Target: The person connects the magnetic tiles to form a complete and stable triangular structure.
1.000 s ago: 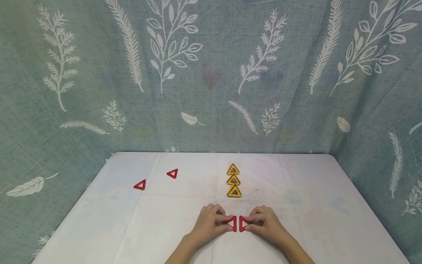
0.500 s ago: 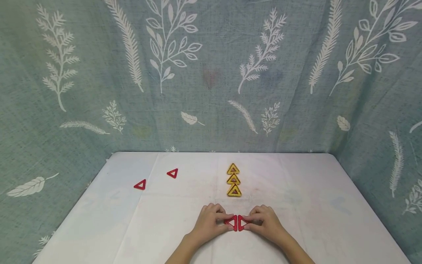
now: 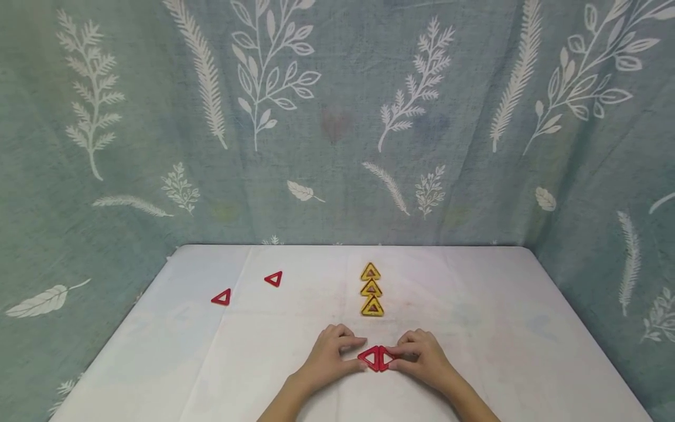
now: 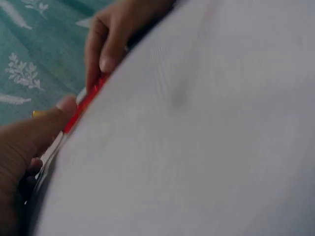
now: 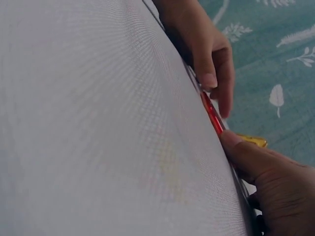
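Observation:
Two red hollow triangles lie base to base on the white table in the head view. The left red triangle [image 3: 375, 359] sits between the parted thumb and forefinger of my left hand [image 3: 332, 356], which are spread around it with a gap above. My right hand [image 3: 426, 358] pinches the right red triangle [image 3: 382, 359] between thumb and finger, covering its outer corner. Seen edge-on in the left wrist view, the pair is a thin red strip [image 4: 78, 114] low on the table between both hands.
Beyond the hands, three yellow triangles [image 3: 372, 313] with brownish middles stand in a column pointing away. Two more red triangles lie apart at the left, a nearer red triangle [image 3: 228, 297] and a farther red triangle [image 3: 279, 279]. A leaf-patterned curtain [image 3: 337, 211] encloses the table's back and sides.
The two red triangles have come together, closing the small gap between their bases. My left thumb and forefinger have let go of the left triangle and spread apart; my right hand keeps its pinch.

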The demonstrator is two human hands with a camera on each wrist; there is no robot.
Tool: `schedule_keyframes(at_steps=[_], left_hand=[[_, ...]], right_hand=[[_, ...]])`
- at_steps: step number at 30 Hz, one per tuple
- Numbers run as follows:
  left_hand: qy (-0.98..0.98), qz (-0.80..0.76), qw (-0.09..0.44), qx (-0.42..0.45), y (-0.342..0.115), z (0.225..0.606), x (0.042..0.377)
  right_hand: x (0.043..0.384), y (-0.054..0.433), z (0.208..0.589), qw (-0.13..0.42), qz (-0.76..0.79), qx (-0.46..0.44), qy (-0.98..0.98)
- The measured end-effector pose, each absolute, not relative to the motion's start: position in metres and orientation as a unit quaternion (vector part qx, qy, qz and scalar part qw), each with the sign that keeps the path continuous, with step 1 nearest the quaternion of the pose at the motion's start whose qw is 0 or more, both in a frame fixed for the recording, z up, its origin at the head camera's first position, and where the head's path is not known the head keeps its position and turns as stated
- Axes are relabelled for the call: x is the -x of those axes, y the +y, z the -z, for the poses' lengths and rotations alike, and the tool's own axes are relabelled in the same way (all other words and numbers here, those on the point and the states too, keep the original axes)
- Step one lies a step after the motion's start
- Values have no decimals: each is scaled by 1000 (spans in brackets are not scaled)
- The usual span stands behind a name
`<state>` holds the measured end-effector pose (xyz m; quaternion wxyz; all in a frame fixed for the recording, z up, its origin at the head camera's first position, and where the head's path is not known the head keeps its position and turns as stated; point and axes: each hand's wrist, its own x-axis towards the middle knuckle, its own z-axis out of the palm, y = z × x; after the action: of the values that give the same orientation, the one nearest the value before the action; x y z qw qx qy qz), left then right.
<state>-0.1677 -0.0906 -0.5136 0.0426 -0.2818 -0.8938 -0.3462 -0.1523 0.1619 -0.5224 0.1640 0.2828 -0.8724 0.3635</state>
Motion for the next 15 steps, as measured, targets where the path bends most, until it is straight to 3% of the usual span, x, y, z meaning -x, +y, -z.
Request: schedule_keyframes(at_steps=[6, 15], left_hand=[[-880, 408, -11, 242, -110, 509, 172], [-893, 411, 48, 176, -152, 505, 180]], right_hand=[[152, 161, 522, 146, -375, -271, -875], [152, 161, 522, 157, -377, -279, -869]])
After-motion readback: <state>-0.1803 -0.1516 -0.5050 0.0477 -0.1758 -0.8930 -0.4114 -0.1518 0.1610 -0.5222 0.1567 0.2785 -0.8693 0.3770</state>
